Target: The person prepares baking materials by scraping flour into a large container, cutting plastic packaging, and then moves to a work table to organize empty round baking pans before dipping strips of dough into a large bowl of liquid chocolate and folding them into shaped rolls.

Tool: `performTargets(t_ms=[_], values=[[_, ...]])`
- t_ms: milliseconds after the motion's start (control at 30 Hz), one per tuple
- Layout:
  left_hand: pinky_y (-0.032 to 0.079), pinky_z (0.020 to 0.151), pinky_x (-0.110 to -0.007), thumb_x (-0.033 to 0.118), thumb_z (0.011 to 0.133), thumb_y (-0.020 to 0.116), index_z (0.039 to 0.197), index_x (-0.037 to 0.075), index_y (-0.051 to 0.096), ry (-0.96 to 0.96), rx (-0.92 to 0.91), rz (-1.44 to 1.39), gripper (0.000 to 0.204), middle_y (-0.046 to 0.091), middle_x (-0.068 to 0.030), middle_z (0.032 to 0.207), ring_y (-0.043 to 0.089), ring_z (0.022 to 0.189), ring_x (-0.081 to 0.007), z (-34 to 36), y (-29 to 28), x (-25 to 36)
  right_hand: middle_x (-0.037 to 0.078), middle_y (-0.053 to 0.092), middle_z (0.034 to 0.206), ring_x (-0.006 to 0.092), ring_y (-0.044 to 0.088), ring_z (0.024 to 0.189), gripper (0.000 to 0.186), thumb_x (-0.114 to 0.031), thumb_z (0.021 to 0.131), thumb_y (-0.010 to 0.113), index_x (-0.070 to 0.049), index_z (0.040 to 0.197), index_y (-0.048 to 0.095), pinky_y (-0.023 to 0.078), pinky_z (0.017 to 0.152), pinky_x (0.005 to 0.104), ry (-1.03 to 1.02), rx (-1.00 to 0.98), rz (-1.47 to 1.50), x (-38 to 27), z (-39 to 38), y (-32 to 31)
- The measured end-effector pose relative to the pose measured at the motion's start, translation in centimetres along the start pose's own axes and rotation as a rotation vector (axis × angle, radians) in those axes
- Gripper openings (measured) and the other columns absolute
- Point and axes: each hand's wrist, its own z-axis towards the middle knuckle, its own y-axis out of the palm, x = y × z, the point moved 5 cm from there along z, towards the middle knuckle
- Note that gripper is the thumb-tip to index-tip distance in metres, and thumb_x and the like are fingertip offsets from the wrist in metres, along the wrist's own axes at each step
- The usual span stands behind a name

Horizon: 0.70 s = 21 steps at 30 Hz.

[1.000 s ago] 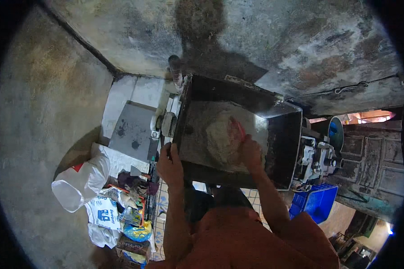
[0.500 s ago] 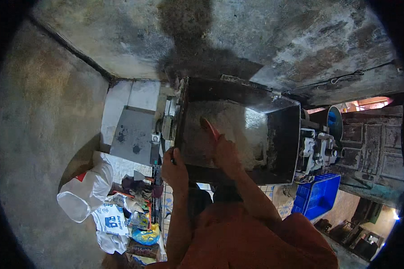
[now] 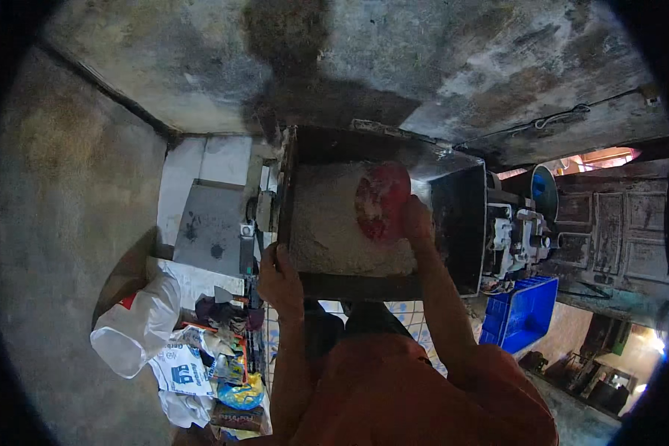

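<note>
A deep, dark rectangular bin (image 3: 459,230) stands in front of me, with pale, flour-like powder (image 3: 325,223) spread over its bottom. My right hand (image 3: 418,221) is closed round the edge of a red bowl (image 3: 391,195), smeared by motion, above the powder. The bowl is tilted, and pale powder clings to its visible face. At the bin's near left corner, my left hand (image 3: 279,279) grips the rim; part of its fingers is hidden.
Left of the bin are a grey panel (image 3: 214,223), white sacks (image 3: 137,323) and a heap of packages (image 3: 238,394). A machine (image 3: 524,234) adjoins it on the right, above a blue crate (image 3: 520,316). A stained wall (image 3: 379,59) rises behind.
My right hand has moved right and slightly up with the red bowl, which has turned from edge-on to show its broad face. My left hand stays at the corner.
</note>
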Motion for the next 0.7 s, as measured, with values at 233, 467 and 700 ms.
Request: performTargets(t_ms=[233,467,700], values=[[0.052,0.069,-0.042,0.037,0.097,0.052,0.107,0.006,0.065,-0.048,-0.087,0.029,0.035,0.069,-0.0132,0.092,0.068,0.082,-0.0303,0.2,0.6,-1.2,0.025,0.066,0.087,0.0419,0.066,0.086,0.028,-0.024,0.091,0.052,0.001,0.097,0.063,0.053,0.071,0.0498,0.134,-0.125,-0.381,10.1,-0.1,-2.8],[0.05,0.07,-0.044,0.036,0.096,0.05,0.105,0.004,0.064,-0.026,-0.047,-0.02,0.036,0.068,-0.0168,0.091,0.066,0.083,-0.0347,-0.1,1.1,-1.5,0.022,0.066,0.078,0.0395,0.067,0.076,0.044,-0.029,0.088,0.06,-0.001,0.118,0.044,0.054,0.064,0.0462,-0.239,-0.205,-0.359,2.1,-7.0,-5.6],[0.05,0.071,-0.043,0.033,0.097,0.05,0.106,0.0,0.064,-0.051,-0.088,0.004,0.037,0.067,-0.0199,0.091,0.065,0.082,-0.0362,0.4,0.7,-0.4,0.023,0.066,0.091,0.0377,0.067,0.084,0.038,-0.016,0.088,0.058,0.001,0.119,0.043,0.055,0.07,0.0454,-0.402,-0.542,-0.125,-13.0,-10.6,2.3]])
